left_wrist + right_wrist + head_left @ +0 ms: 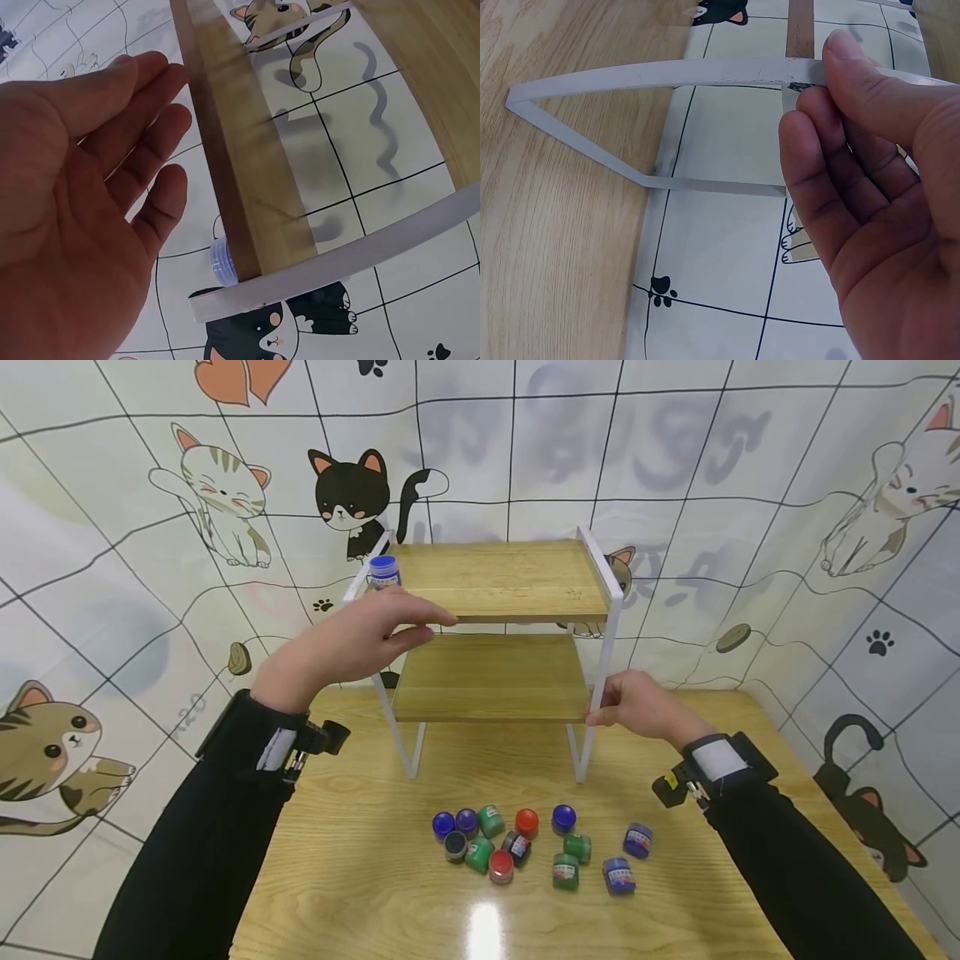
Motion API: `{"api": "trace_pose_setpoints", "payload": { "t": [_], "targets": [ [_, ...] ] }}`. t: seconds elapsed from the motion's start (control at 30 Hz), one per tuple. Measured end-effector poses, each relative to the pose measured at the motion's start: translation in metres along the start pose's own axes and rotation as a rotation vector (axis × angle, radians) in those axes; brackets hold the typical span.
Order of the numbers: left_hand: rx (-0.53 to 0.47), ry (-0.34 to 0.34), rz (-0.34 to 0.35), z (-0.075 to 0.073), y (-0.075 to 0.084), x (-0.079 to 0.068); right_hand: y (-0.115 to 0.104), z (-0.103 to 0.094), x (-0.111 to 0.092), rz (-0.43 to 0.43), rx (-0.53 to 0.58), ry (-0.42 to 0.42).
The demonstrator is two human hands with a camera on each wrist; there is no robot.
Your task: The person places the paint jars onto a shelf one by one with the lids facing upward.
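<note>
A two-tier wooden shelf [495, 578] with a white metal frame stands upright on the table. My right hand [647, 706] pinches the frame's front right leg [667, 73] beside the lower board [491, 681], thumb on one side and fingers on the other. The left hand [367, 635] hovers at the front left of the top board, fingers extended and slightly bent, nothing held. Just behind it, a blue-lidded jar [385, 572] sits upright at the top board's left end. Part of that jar [223, 261] shows past the board edge in the left wrist view.
Several small paint jars lie or stand on the table in front of the shelf, among them a red jar [501, 866], a green jar [566, 871] and a blue jar [619, 876]. A cat-patterned cloth [525, 460] hangs behind the table [337, 860].
</note>
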State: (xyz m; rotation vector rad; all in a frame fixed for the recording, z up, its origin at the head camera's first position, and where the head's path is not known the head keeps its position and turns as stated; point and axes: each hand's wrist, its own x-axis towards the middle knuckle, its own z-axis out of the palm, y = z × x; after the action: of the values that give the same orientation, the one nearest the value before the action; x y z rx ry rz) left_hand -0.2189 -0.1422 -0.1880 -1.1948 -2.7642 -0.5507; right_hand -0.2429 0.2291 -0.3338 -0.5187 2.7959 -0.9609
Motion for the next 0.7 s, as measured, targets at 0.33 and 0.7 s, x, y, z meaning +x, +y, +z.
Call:
{"api": "trace_pose_setpoints", "payload": {
  "t": [0.33,0.7],
  "targets": [
    [-0.079,-0.141,0.031,0.026,0.001,-0.014,-0.001,0.000,-0.001,-0.004,-0.002,0.000],
    [-0.165,-0.337,-0.037,0.070,-0.011,-0.025,-0.001,0.000,-0.001,-0.008,-0.010,0.003]
  ]
}}
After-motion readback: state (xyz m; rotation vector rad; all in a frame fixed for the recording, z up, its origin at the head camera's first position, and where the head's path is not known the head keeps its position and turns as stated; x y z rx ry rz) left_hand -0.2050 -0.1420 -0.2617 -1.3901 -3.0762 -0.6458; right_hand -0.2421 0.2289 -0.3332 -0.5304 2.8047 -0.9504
